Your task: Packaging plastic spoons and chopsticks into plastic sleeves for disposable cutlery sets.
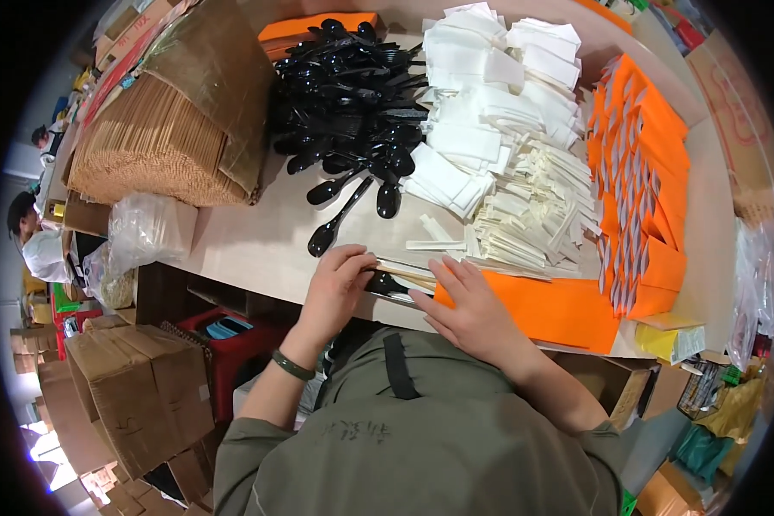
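Left hand [340, 279] pinching, fingers bent together at the left end of a small cutlery set: black plastic spoon [383, 283], bowl just right of the left fingertips, pale thin sticks [413, 276] alongside it. Set lies between the two hands at the tabletop's [245, 249] near edge, its right end running to the right hand [473, 310]. Right hand palm down, fingers spread, on the left end of a flat orange paper sleeve [546, 310], which stretches out to the right of that hand; can't tell how far the set goes into it. Ahead of the left hand: loose black spoon [340, 219], bowl toward the hand, then a big heap of black plastic cutlery [344, 95]. Ahead of the right hand: pile of narrow cream packets [533, 211], white flat packets [464, 69] beyond. Right of and ahead of the right hand: overlapping stack of orange sleeves [649, 163]; small yellow box [669, 340] farther right of that hand. Well ahead and left of the left hand: brown-wrapped bundle of tan pieces [159, 142], clear plastic bag [146, 228] nearer. Dark bracelet [292, 365] on the left wrist, cardboard box [142, 387] left and below it.
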`<move>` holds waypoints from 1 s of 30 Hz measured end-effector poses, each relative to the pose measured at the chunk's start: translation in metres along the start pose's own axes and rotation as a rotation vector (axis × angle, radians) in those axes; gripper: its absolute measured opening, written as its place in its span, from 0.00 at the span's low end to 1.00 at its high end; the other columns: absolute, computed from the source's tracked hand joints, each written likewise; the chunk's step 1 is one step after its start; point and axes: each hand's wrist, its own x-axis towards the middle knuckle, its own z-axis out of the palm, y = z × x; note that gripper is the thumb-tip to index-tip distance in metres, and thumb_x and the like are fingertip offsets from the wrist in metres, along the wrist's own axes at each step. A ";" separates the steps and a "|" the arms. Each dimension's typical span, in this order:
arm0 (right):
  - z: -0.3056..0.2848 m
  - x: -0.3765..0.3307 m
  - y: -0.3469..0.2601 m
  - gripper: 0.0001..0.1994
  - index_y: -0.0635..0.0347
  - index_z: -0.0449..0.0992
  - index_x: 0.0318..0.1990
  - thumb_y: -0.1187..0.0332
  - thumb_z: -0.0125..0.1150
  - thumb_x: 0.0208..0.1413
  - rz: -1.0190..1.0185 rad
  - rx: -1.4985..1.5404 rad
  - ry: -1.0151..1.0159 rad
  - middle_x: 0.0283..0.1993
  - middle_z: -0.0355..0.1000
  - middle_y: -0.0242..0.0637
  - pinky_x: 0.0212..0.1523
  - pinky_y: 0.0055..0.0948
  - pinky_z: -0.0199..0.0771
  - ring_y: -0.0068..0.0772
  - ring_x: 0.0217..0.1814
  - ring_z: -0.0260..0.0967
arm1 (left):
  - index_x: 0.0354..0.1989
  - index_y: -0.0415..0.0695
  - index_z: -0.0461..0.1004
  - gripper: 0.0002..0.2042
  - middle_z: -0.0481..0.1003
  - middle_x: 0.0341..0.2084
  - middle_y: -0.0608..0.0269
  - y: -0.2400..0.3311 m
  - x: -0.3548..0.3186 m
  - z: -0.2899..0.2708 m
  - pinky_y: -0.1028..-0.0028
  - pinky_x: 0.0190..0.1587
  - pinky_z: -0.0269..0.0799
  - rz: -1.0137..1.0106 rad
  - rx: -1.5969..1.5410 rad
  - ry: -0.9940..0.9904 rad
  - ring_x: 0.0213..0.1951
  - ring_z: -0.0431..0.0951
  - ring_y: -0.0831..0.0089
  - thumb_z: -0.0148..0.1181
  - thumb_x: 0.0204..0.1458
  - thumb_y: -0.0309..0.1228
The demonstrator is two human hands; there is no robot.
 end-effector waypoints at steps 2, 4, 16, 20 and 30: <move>-0.007 0.003 -0.001 0.19 0.58 0.76 0.49 0.65 0.70 0.50 0.067 0.066 0.008 0.65 0.61 0.57 0.67 0.53 0.61 0.61 0.66 0.60 | 0.46 0.39 0.74 0.16 0.73 0.42 0.52 0.007 -0.001 0.004 0.64 0.50 0.73 -0.168 -0.028 0.074 0.46 0.74 0.54 0.67 0.49 0.24; -0.012 0.004 -0.005 0.20 0.63 0.75 0.48 0.65 0.72 0.48 0.127 0.138 0.013 0.64 0.62 0.59 0.66 0.52 0.62 0.62 0.66 0.60 | 0.48 0.39 0.72 0.18 0.73 0.41 0.49 0.013 0.001 0.005 0.62 0.49 0.72 -0.344 -0.053 0.152 0.46 0.73 0.52 0.69 0.49 0.28; -0.011 0.003 0.003 0.22 0.67 0.72 0.42 0.66 0.74 0.42 0.136 0.112 0.054 0.59 0.66 0.57 0.62 0.48 0.66 0.59 0.61 0.63 | 0.51 0.37 0.67 0.17 0.72 0.41 0.51 0.073 0.011 0.028 0.64 0.49 0.72 -0.371 -0.214 -0.117 0.43 0.76 0.58 0.61 0.54 0.24; -0.009 0.000 0.006 0.22 0.67 0.72 0.42 0.67 0.73 0.41 0.192 0.063 0.093 0.59 0.67 0.56 0.61 0.48 0.66 0.58 0.60 0.64 | 0.57 0.36 0.64 0.24 0.69 0.48 0.46 0.043 0.003 0.025 0.62 0.55 0.69 -0.419 -0.150 0.047 0.51 0.72 0.51 0.63 0.52 0.26; -0.011 0.005 0.010 0.22 0.66 0.73 0.45 0.65 0.72 0.42 0.132 0.089 0.025 0.57 0.68 0.52 0.59 0.46 0.68 0.56 0.58 0.66 | 0.67 0.34 0.53 0.31 0.66 0.53 0.47 0.043 0.009 0.038 0.67 0.55 0.71 -0.588 -0.582 0.066 0.52 0.73 0.62 0.58 0.55 0.20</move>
